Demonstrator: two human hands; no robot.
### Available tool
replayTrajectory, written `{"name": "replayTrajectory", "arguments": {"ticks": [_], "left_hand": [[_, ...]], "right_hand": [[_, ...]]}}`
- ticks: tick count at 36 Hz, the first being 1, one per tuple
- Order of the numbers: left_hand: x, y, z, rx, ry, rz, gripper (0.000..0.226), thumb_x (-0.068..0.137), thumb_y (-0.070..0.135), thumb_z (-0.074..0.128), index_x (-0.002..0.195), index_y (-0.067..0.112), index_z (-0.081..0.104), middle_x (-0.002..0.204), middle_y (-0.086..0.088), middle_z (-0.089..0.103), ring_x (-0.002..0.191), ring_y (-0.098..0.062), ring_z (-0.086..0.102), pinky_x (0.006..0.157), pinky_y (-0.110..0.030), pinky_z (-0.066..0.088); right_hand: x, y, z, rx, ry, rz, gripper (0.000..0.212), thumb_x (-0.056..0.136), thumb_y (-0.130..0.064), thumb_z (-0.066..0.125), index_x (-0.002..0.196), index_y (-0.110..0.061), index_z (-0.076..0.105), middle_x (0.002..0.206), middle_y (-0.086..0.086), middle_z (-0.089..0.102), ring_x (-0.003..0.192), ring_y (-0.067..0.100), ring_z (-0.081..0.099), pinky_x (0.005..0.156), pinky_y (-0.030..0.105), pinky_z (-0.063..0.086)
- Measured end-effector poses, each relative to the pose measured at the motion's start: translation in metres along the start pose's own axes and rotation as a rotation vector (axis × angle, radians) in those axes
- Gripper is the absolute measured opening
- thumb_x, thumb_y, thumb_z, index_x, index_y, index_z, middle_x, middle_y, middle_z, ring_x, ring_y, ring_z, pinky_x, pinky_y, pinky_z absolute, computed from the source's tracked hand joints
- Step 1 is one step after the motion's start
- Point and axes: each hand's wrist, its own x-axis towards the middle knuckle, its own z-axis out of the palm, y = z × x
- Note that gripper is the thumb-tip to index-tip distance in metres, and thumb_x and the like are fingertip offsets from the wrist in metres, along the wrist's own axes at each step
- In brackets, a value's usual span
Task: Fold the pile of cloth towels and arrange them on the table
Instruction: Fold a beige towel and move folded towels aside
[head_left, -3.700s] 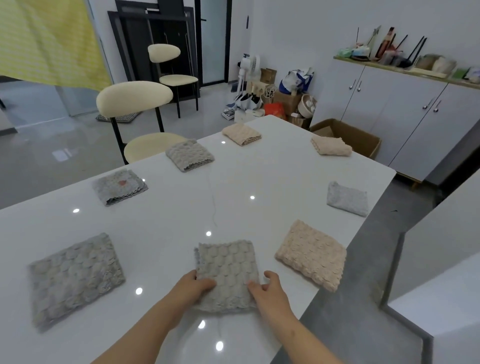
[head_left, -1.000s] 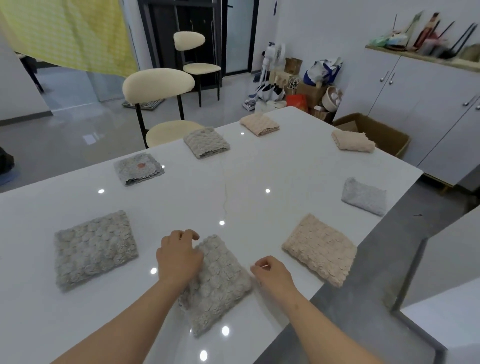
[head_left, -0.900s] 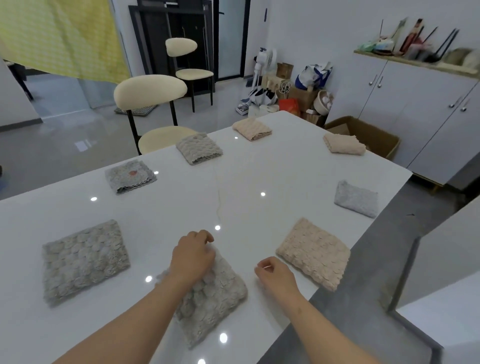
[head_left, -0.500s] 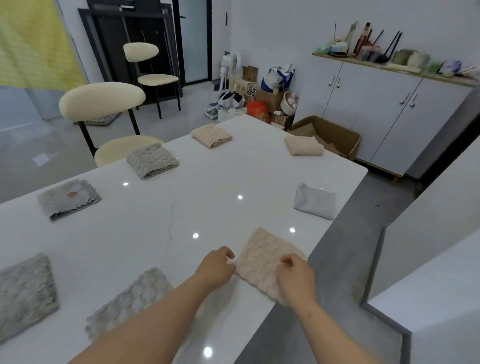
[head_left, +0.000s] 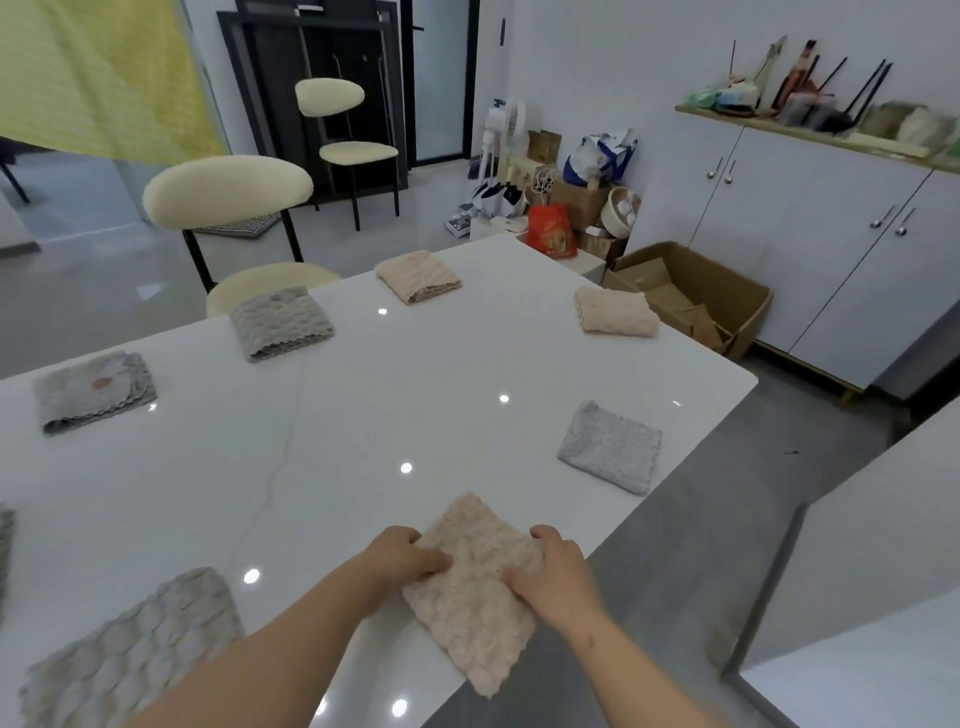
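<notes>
**Both hands grip a beige towel at the near edge of the surface**

At far left a yellow cloth (head_left: 93, 73) hangs above the room. Below it, on the white surface (head_left: 415, 395), a large honeycomb grey towel (head_left: 130, 654) lies at the near left corner. A spotted grey towel (head_left: 93, 389), folded and bearing an orange mark, lies further back. A cream chair (head_left: 228, 192) stands behind the surface's far edge, and just in front of its seat lies a folded grey towel (head_left: 280, 322).

Towards the middle, the left hand (head_left: 400, 561) has its fingers curled onto the left edge of the beige towel (head_left: 478, 592) and grips it. That towel lies turned like a diamond at the near edge, its nearest corner reaching past the edge. At the far end, well apart from it, lies a folded tan towel (head_left: 418, 275).

The right hand (head_left: 556, 577) grips the beige towel's right edge, with fingers bent over the cloth. Further right, a light grey towel (head_left: 610, 447) lies flat near the right edge, and a pale tan towel (head_left: 615, 312) lies at the far right corner. Beyond the surface, an open cardboard box (head_left: 727, 301) stands on the floor before a white cabinet (head_left: 831, 234).
</notes>
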Motion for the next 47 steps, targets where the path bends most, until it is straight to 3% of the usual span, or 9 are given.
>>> {"name": "replayTrajectory", "arguments": {"ticks": [9,15,19,22,26,31,36,42,47], "left_hand": [[-0.012,0.037,-0.015,-0.113,0.552,0.299,0.017,0.089,0.01,0.046,0.105,0.014,0.047,0.095,-0.005,0.057,0.077,-0.018,0.052,0.061,-0.027,0.042],[-0.01,0.042,-0.025,0.463,0.906,0.675,0.041,0.081,-0.003,0.054,0.118,0.013,0.057,0.097,-0.005,0.067,0.082,-0.03,0.064,0.064,-0.029,0.043],[0.001,0.026,-0.017,0.847,0.404,0.451,0.037,0.091,0.022,0.04,0.126,0.018,0.048,0.12,-0.002,0.057,0.111,-0.025,0.055,0.086,-0.029,0.043],[0.006,0.02,-0.015,0.883,0.04,0.285,0.027,0.09,0.039,0.047,0.107,0.018,0.054,0.102,0.004,0.049,0.107,-0.022,0.051,0.089,-0.031,0.04],[0.005,0.025,-0.028,0.594,0.156,0.275,0.028,0.096,0.031,0.04,0.115,0.022,0.058,0.117,0.004,0.059,0.111,-0.015,0.053,0.092,-0.026,0.04],[0.017,0.017,-0.049,0.641,0.561,0.326,0.045,0.093,0.017,0.04,0.137,0.026,0.04,0.147,0.002,0.034,0.131,-0.021,0.036,0.101,-0.031,0.038],[0.035,-0.006,-0.064,0.638,0.25,0.127,0.072,0.081,0.029,0.055,0.144,0.034,0.019,0.147,-0.003,0.029,0.133,-0.027,0.03,0.106,-0.04,0.035],[0.029,-0.022,-0.071,0.133,0.087,0.21,0.046,0.083,0.017,0.063,0.121,0.037,0.047,0.129,0.003,0.045,0.119,-0.018,0.045,0.103,-0.032,0.039],[0.023,-0.032,-0.074,-0.088,0.233,0.182,0.047,0.084,0.012,0.061,0.123,0.033,0.045,0.115,-0.003,0.052,0.104,-0.02,0.053,0.094,-0.032,0.045]], "right_hand": [[0.023,-0.008,-0.014,0.136,-0.082,-0.115,0.049,0.091,-0.027,0.051,0.137,-0.02,0.034,0.135,0.005,0.04,0.118,0.017,0.047,0.083,0.021,0.036],[0.031,-0.017,-0.02,0.196,-0.121,-0.154,0.048,0.093,-0.023,0.048,0.138,-0.019,0.032,0.138,0.008,0.039,0.124,0.016,0.043,0.087,0.017,0.031],[0.032,-0.022,-0.018,0.207,-0.162,-0.151,0.047,0.094,-0.024,0.046,0.138,-0.02,0.031,0.138,0.007,0.041,0.121,0.016,0.045,0.085,0.018,0.032],[0.032,-0.025,-0.014,0.203,-0.194,-0.146,0.048,0.095,-0.025,0.045,0.14,-0.019,0.03,0.138,0.007,0.042,0.122,0.016,0.045,0.085,0.018,0.03],[0.033,-0.032,-0.008,0.235,-0.189,-0.138,0.047,0.095,-0.024,0.045,0.139,-0.018,0.032,0.127,0.003,0.046,0.114,0.015,0.047,0.083,0.017,0.031],[0.034,-0.047,0.002,0.328,-0.16,-0.171,0.029,0.095,-0.018,0.046,0.123,-0.023,0.04,0.101,-0.005,0.049,0.098,0.013,0.051,0.059,0.008,0.035],[0.038,-0.058,0.011,0.39,-0.145,-0.231,0.026,0.091,-0.007,0.049,0.102,-0.03,0.041,0.096,-0.015,0.052,0.081,-0.007,0.051,0.061,0.001,0.042],[0.038,-0.06,0.022,0.417,-0.146,-0.128,0.027,0.086,-0.018,0.056,0.11,-0.023,0.047,0.11,-0.003,0.055,0.095,0.007,0.056,0.072,0.016,0.047],[0.037,-0.061,0.026,0.385,-0.121,-0.05,0.012,0.085,-0.019,0.056,0.08,-0.015,0.045,0.081,-0.002,0.052,0.071,0.011,0.047,0.062,0.024,0.036]]}}
